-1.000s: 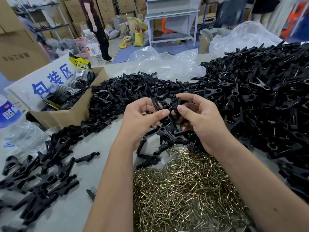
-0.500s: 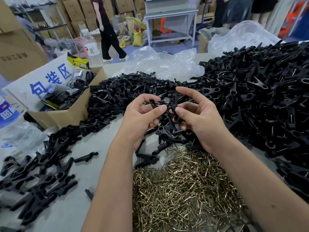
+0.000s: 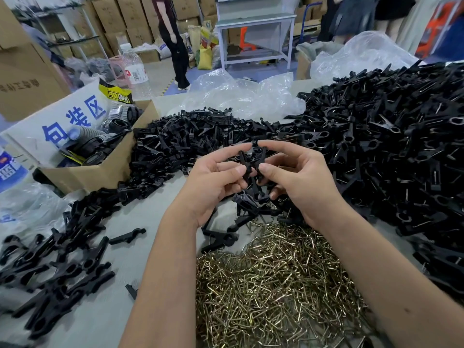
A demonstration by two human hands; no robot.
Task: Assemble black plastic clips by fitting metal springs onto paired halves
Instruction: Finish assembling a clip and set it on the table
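Both hands meet above the middle of the bench (image 3: 105, 310), each pinching one black clip half. The left hand (image 3: 213, 182) holds its clip half (image 3: 244, 163) between thumb and forefinger, and the right hand (image 3: 298, 179) holds the other half (image 3: 261, 159) the same way, so each grip is clamped on its own piece. The two halves stand nearly upright, long axes running from the fingertips down toward the palms, leaning together into a narrow V whose lower ends touch or nearly touch between the thumbs. They lie exactly between the two grips, neither hand nearer than the other. By my reading the pairing is the step in hand, and the halves need to close face to face along that shared upright axis before a spring can go on.

The pile of metal springs (image 3: 276, 285) lies on the bench straight below the hands, toward the body (the right hand looks slightly closer to its upper edge). Loose halves (image 3: 175, 144) are heaped beyond the hands, and a large heap (image 3: 389, 146) with wire showing among the black parts rises on the right.

Writing: a white sign (image 3: 62, 121) against the cardboard box (image 3: 100, 172) on the left carries blue characters 包装区, and a yellow-and-black label (image 3: 118, 94) reads PROTAPE, as far as I can make out. The bottle's (image 3: 135, 74) label is too small to read.
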